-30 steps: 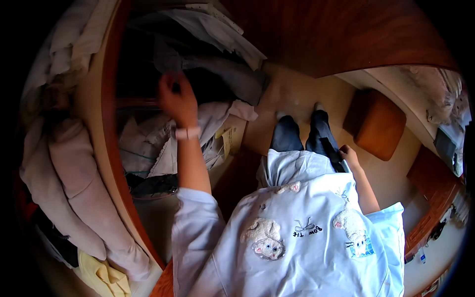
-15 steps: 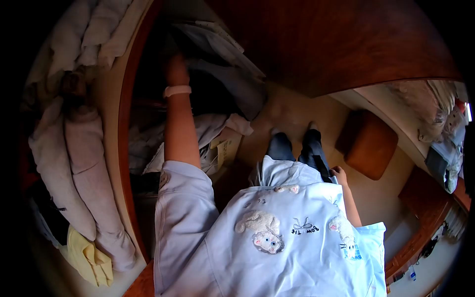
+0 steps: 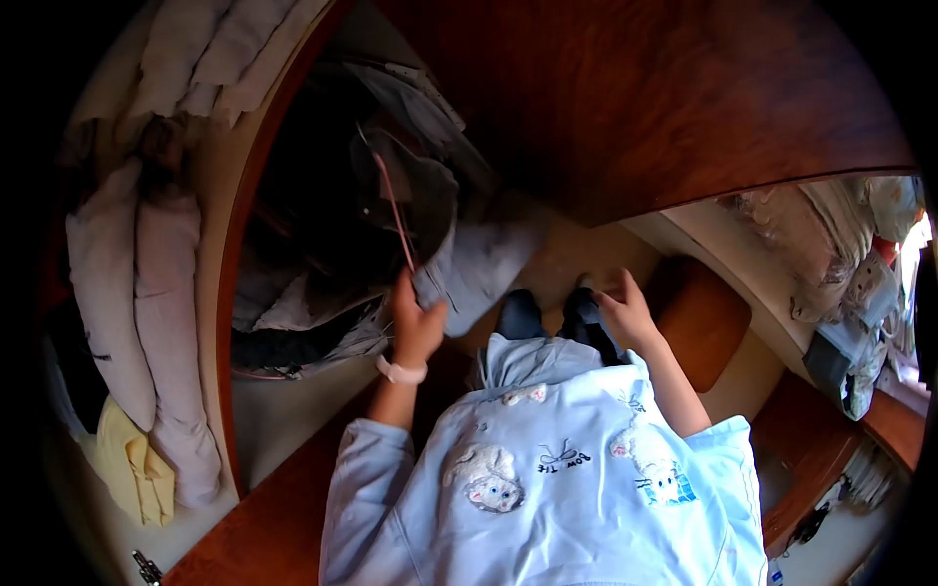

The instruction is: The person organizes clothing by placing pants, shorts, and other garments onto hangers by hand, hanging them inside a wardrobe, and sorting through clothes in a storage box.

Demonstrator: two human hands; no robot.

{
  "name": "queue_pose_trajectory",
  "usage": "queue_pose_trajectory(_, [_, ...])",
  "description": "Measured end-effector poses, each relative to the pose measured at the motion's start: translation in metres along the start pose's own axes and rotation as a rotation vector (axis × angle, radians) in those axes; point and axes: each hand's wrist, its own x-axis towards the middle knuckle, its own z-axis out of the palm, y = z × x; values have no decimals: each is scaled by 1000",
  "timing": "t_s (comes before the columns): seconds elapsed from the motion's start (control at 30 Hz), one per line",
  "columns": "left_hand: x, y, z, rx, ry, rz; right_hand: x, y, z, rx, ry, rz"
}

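Observation:
My left hand [image 3: 418, 320] is closed around the near end of a thin pink clothes hanger [image 3: 390, 200]. A grey-blue garment [image 3: 479, 266] hangs from it just beyond my fingers, its far edge smeared by motion. The hanger slants up into the dark wardrobe, next to other dark and grey hanging clothes [image 3: 430, 117]. To the right, my right hand [image 3: 627, 311] is raised in front of my legs with its fingers apart. Nothing shows in it, and it does not touch the garment.
A brown wooden door [image 3: 664, 98] stands overhead at the right. Rolled pale bedding [image 3: 171, 342] and a yellow cloth [image 3: 137, 459] lie beyond the left panel. A brown stool [image 3: 705, 327] stands on the floor near bagged textiles [image 3: 811, 244] on a shelf.
My left hand has come back from deep in the wardrobe toward me, bringing the hanger and grey-blue garment. My right hand has risen from beside my leg and moved forward and left.

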Motion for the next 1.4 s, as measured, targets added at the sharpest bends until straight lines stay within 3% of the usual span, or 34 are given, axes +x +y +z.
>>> queue_pose_trajectory(0.07, [-31,22,33,-66,-51,-95,0,-56,10,352,-233,-134])
queue_pose_trajectory(0.2, [-71,46,95,281,-144,72,10,-126,43,222,-277,-527])
queue_pose_trajectory(0.23, [-78,51,112,339,-144,114,7,-136,49,197,-339,-421])
queue_pose_trajectory(0.43, [-87,62,135,412,-237,154,21,-128,29,-141,-268,-622])
queue_pose_trajectory(0.53, [-88,88,130,445,118,70,30,-135,19,-69,-167,-614])
queue_pose_trajectory(0.67, [-109,76,117,442,180,-103,23,-146,34,-37,-122,-749])
queue_pose_trajectory(0.7, [-112,74,114,345,228,-127,10,-165,32,-203,-59,-873])
queue_pose_trajectory(0.83, [-118,94,95,305,136,-364,-4,-193,45,-113,-98,-834])
queue_pose_trajectory(0.9, [-122,90,94,539,249,-67,-14,-200,56,-119,-93,-838])
queue_pose_trajectory(1.0, [-119,97,93,687,384,78,-37,-208,75,-151,-142,-788])
queue_pose_trajectory(1.07, [-116,109,87,668,457,-144,-47,-206,85,-253,-149,-954])
queue_pose_trajectory(1.1, [-115,111,80,618,559,-170,-57,-212,83,-235,-248,-889])
queue_pose_trajectory(1.13, [-114,109,71,585,662,-85,-58,-215,81,-234,-261,-902])
queue_pose_trajectory(1.27, [-121,116,42,428,701,58,-59,-224,69,-243,-492,-1001])
queue_pose_trajectory(1.33, [-122,122,36,426,692,75,-53,-228,63,131,-885,-651])
queue_pose_trajectory(1.4, [-122,130,33,480,474,132,-48,-222,63,246,-942,-575])
